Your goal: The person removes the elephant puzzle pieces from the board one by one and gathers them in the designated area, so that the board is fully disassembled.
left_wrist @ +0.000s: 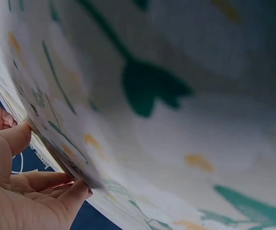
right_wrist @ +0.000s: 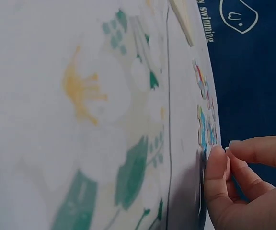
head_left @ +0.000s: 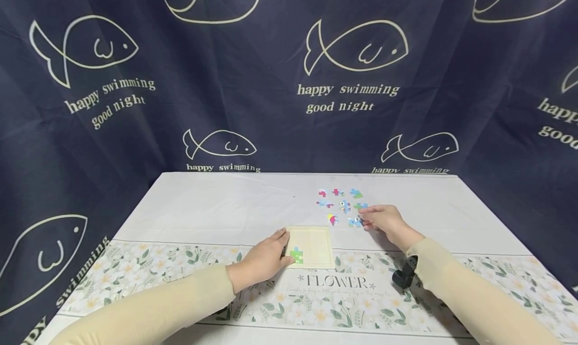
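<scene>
A shallow pale wooden puzzle tray [head_left: 316,244] lies at the table's middle, with a green and blue puzzle piece [head_left: 296,255] in its near left corner. My left hand [head_left: 266,257] holds the tray's left side, thumb near the front corner and fingers toward the back one. Beyond the tray, my right hand [head_left: 384,220] reaches the right side of the loose pieces. Its thumb and index finger pinch a small pale-edged puzzle piece [right_wrist: 227,150], mostly hidden by the fingers. Close to those fingertips are a blue piece [head_left: 354,222] and a green-blue piece [head_left: 359,205].
Several other colourful pieces lie behind the tray, among them a yellow and red one [head_left: 332,219] and a blue one with an eye [head_left: 344,206]. A floral printed band [head_left: 329,305] crosses the white tablecloth [head_left: 217,199]. Dark fish-print curtains [head_left: 280,84] surround the table.
</scene>
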Action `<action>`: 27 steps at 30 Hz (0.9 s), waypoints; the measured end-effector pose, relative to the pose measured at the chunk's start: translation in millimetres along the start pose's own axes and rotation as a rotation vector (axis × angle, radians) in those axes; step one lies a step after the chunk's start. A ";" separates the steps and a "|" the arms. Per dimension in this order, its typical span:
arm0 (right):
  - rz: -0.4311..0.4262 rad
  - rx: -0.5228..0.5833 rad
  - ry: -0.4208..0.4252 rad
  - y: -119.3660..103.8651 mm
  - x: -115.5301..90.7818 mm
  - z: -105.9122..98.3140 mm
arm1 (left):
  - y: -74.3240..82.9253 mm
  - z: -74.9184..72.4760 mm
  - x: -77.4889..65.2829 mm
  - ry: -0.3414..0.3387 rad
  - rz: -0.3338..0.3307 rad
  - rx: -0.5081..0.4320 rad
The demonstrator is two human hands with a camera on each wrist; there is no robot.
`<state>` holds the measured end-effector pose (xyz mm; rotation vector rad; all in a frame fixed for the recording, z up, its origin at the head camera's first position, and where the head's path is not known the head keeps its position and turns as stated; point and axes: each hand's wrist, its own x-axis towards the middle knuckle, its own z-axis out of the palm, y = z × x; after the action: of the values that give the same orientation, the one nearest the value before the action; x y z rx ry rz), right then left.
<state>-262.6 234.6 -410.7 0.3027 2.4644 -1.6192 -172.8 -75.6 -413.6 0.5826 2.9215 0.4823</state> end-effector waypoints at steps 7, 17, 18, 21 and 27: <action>-0.050 0.074 -0.062 -8.4 -4.9 8.7 | 0.0 -3.4 -0.2 -0.023 -0.001 -0.010; -0.071 0.167 -0.148 -13.8 -9.0 24.1 | -7.2 -7.8 2.7 -0.082 0.036 -0.099; -0.075 0.171 -0.159 -14.5 -10.4 25.7 | -7.8 -8.0 2.8 -0.086 0.036 -0.105; -0.080 0.179 -0.191 -16.9 -14.9 31.7 | -9.2 -7.6 2.3 -0.094 0.032 -0.121; -0.119 0.151 -0.278 -23.2 -24.4 43.3 | -9.3 -5.9 0.9 -0.082 0.031 -0.122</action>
<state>-243.6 184.0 -401.0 -0.0504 2.1953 -1.7629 -178.0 -85.1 -411.2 0.6168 2.7861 0.6197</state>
